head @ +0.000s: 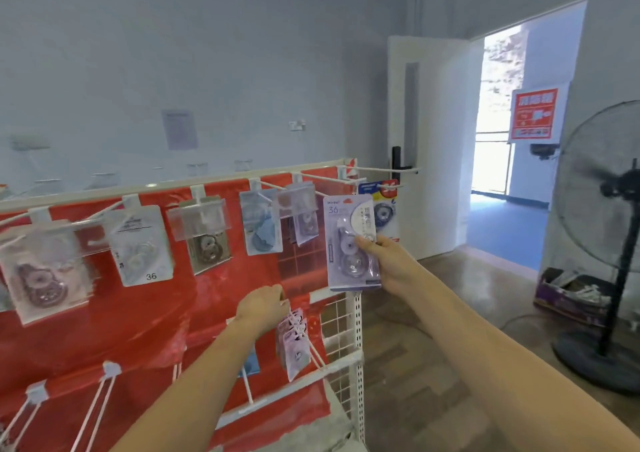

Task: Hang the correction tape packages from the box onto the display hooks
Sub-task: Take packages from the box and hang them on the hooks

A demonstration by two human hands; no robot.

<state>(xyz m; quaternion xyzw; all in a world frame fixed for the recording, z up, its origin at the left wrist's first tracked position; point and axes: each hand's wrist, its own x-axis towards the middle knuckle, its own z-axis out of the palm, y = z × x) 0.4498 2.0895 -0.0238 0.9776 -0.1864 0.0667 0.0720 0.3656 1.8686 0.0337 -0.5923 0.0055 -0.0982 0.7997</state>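
Note:
My right hand (388,264) holds a lilac correction tape package (349,240) upright by its right edge, in front of the right end of the red display rack (145,316). Its top sits just below a white hook (377,169) on the top rail. My left hand (265,304) is lower, fingers curled at the base of a lower hook where several lilac packages (294,340) hang. Along the top row hang more packages (142,243), some behind clear label flaps. The box is not in view.
Bare white hooks (100,403) stick out of the rack's lower left. A standing fan (609,243) is on the floor at right, with a purple carton (568,299) of items behind its pole. An open door (429,146) and doorway lie beyond the rack.

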